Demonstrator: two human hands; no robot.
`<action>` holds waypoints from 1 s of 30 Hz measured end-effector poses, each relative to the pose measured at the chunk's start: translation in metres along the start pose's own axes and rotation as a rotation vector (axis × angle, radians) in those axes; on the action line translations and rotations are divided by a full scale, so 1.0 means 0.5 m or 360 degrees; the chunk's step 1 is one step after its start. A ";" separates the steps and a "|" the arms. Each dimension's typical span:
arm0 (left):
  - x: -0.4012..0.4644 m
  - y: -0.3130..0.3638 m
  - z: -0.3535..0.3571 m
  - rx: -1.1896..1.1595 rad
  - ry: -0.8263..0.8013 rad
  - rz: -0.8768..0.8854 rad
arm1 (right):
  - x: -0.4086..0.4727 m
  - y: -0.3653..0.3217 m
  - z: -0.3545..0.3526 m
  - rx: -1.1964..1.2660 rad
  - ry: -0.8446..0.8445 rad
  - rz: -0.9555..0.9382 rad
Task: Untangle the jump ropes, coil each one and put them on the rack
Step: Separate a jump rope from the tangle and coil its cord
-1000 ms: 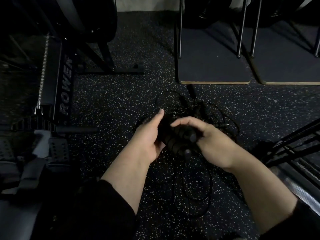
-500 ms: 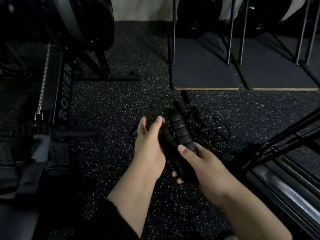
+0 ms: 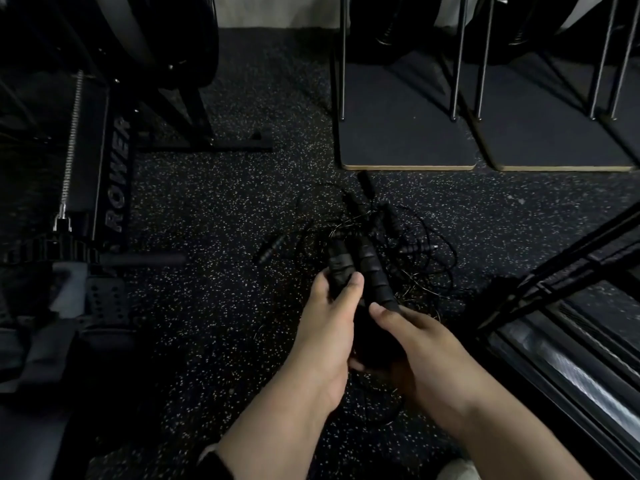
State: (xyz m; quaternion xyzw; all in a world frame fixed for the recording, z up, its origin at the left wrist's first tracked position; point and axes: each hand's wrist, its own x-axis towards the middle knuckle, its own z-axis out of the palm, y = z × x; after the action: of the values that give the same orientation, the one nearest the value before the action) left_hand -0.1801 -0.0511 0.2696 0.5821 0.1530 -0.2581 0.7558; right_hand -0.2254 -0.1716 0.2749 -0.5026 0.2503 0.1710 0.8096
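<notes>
Both hands meet over the speckled floor (image 3: 214, 209), holding two black ridged handles side by side. The left hand (image 3: 327, 327) wraps around the left handle (image 3: 339, 268), thumb tip pressed on its side and fingers curled behind it. The right hand (image 3: 412, 344) closes around the lower end of the right handle (image 3: 374, 271), thumb lying along it; its fingers tuck underneath and are mostly hidden. Both handles tilt away from the person, their far ends pointing into the tangle of jump ropes (image 3: 391, 244).

That tangle lies on the floor just beyond the hands, a loose heap of thin black cords looping over one another. Several more handles lie in it: one (image 3: 273, 252) to the left of the held pair, one (image 3: 366, 183) at the far edge of the heap, and one (image 3: 415, 249) to the right of the pair. Which cord belongs to which handle cannot be told in the dim light.

Beyond the heap stand two flat dark boards (image 3: 408, 143) with pale edges and thin metal posts rising from them. To the left of the heap stands a rowing machine (image 3: 114, 188), its chain running alongside. To the right of the hands, dark slanted bars of a metal frame (image 3: 554, 271) cross the corner.
</notes>
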 end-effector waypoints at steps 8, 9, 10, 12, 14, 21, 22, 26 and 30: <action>0.056 0.010 -0.014 0.0004 0.0019 -0.0013 | 0.068 -0.021 -0.024 -0.0283 -0.0227 0.0095; 0.060 0.008 -0.014 0.0007 0.0015 -0.0016 | 0.074 -0.021 -0.024 -0.0277 -0.0240 0.0109; 0.064 0.007 -0.013 0.0003 0.0006 -0.0014 | 0.080 -0.020 -0.026 -0.0238 -0.0242 0.0128; 0.071 0.008 -0.010 -0.0007 -0.0027 -0.0004 | 0.090 -0.023 -0.031 -0.0105 -0.0241 0.0188; 0.075 0.011 -0.007 0.0000 -0.0085 -0.0023 | 0.097 -0.027 -0.035 -0.0015 -0.0254 0.0248; 0.089 0.028 -0.014 0.0070 -0.0089 -0.0037 | 0.106 -0.033 -0.037 0.0155 -0.0402 0.0283; 0.092 0.027 -0.015 0.0077 -0.0077 -0.0027 | 0.106 -0.032 -0.038 0.0151 -0.0432 0.0298; 0.094 0.017 -0.012 0.0114 -0.0119 -0.0003 | 0.107 -0.030 -0.046 0.0136 -0.0424 0.0335; 0.090 0.012 -0.005 0.0208 -0.0145 -0.0028 | 0.102 -0.034 -0.039 0.0077 -0.0367 0.0326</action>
State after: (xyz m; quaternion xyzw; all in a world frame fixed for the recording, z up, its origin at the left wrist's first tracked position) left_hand -0.1396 -0.0572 0.2497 0.6166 0.1064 -0.3003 0.7200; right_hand -0.1795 -0.1954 0.2506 -0.4319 0.2098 0.3033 0.8231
